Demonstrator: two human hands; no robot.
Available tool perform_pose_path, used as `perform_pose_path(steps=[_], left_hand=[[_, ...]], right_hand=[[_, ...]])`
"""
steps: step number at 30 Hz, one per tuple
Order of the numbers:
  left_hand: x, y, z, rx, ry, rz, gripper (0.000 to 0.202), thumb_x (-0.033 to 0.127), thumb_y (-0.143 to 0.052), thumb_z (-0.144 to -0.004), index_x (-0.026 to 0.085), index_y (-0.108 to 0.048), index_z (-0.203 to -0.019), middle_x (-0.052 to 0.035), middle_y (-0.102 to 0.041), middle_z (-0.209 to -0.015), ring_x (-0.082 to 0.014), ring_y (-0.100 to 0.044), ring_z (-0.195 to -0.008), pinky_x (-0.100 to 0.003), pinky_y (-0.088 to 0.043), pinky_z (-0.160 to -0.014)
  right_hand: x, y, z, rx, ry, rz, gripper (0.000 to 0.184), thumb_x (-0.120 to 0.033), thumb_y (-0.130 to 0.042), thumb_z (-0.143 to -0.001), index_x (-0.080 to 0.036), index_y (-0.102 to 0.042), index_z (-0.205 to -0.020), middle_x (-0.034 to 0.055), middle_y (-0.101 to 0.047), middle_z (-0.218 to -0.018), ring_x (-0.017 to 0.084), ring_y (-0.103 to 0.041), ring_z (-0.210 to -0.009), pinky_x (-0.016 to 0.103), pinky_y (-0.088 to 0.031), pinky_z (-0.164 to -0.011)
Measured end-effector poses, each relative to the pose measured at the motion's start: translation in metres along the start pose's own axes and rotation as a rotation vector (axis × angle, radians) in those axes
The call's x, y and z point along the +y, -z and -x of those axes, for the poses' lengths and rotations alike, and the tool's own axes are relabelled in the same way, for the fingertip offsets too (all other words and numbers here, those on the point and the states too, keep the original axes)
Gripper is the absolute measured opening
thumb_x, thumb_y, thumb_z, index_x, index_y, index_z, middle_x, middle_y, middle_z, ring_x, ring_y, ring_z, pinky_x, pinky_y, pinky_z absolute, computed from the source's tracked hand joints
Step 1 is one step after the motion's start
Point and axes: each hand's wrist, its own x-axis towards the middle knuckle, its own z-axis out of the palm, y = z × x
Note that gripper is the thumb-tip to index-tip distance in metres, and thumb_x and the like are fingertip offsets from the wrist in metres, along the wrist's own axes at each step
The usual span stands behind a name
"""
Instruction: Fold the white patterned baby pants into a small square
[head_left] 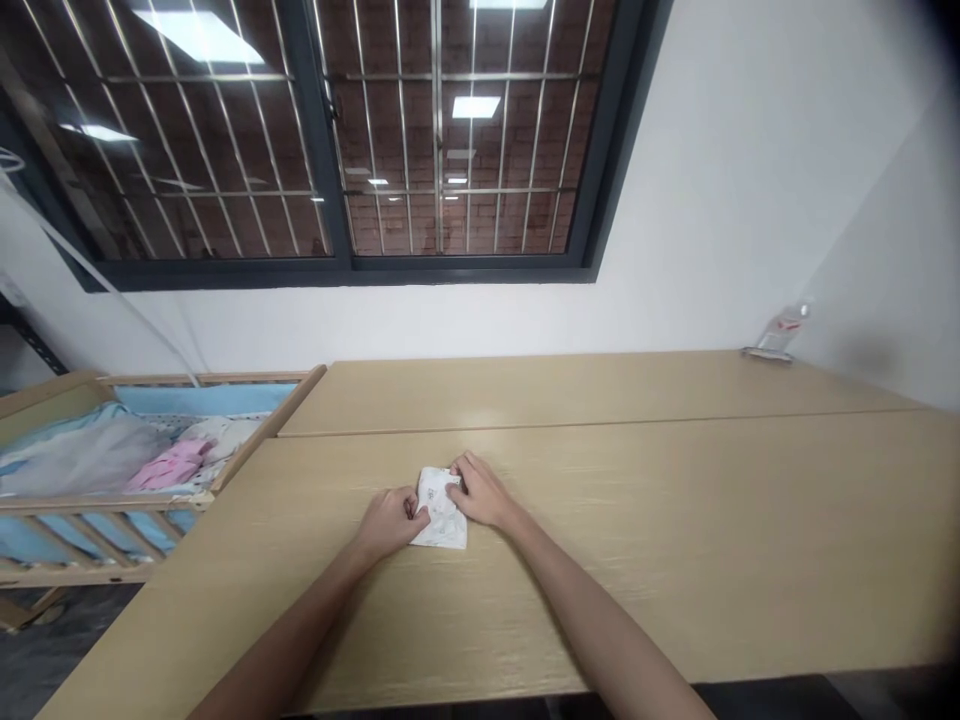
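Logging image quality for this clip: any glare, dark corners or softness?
Head view: light panels glare in the window; head view: faint sheen on the tabletop, dark upper right corner; head view: print on the white packet unreadably soft.

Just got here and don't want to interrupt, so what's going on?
A person is handling a small white printed item on the wooden table; whether it's cloth or a packet is hard to tell. The left hand grips its left edge and the right hand its upper right. A cot with bedding stands to the left, and a clear bottle is in the far right corner.
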Motion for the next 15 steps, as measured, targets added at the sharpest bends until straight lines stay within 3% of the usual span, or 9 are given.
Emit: perform_pose_path(steps=[6, 11, 13, 15], left_hand=[[0.001, 0.004, 0.0, 0.014, -0.038, 0.025, 0.02, 0.029, -0.059, -0.072, 0.021, -0.046, -0.059, 0.005, -0.049, -0.057, -0.0123, -0.045, -0.059, -0.025, -0.029, -0.059], [0.007, 0.013, 0.011, 0.038, -0.054, 0.068, 0.017, 0.025, -0.06, -0.067, 0.022, -0.044, -0.062, 0.0065, -0.045, -0.057, -0.0119, -0.043, -0.057, -0.025, -0.028, -0.057], [0.011, 0.019, 0.027, 0.053, -0.046, 0.101, 0.01, 0.025, -0.058, -0.067, 0.022, -0.051, -0.074, 0.0066, -0.049, -0.06, -0.0124, -0.047, -0.057, -0.024, -0.032, -0.056], [0.013, 0.03, 0.054, 0.066, -0.043, 0.141, 0.026, 0.025, -0.055, -0.07, 0.02, -0.055, -0.095, 0.0043, -0.06, -0.07, -0.0137, -0.055, -0.062, -0.023, -0.04, -0.059]], right_hand=[[-0.011, 0.004, 0.004, -0.024, 0.022, 0.097, 0.018, -0.034, -0.062, -0.092, -0.017, -0.062, -0.1, 0.0057, -0.058, -0.098, 0.021, -0.053, -0.093, 0.033, -0.04, -0.087], [-0.034, 0.004, 0.016, -0.027, 0.011, 0.176, 0.021, -0.035, -0.059, -0.094, -0.016, -0.066, -0.101, 0.0092, -0.06, -0.101, 0.024, -0.053, -0.1, 0.037, -0.039, -0.091], [-0.051, 0.002, 0.022, -0.035, -0.014, 0.165, 0.023, -0.035, -0.058, -0.095, -0.016, -0.067, -0.103, 0.0106, -0.061, -0.102, 0.025, -0.054, -0.101, 0.038, -0.039, -0.092], [-0.076, -0.001, 0.03, -0.06, -0.037, 0.121, 0.023, -0.034, -0.057, -0.095, -0.015, -0.067, -0.104, 0.011, -0.062, -0.101, 0.025, -0.055, -0.101, 0.038, -0.038, -0.093]])
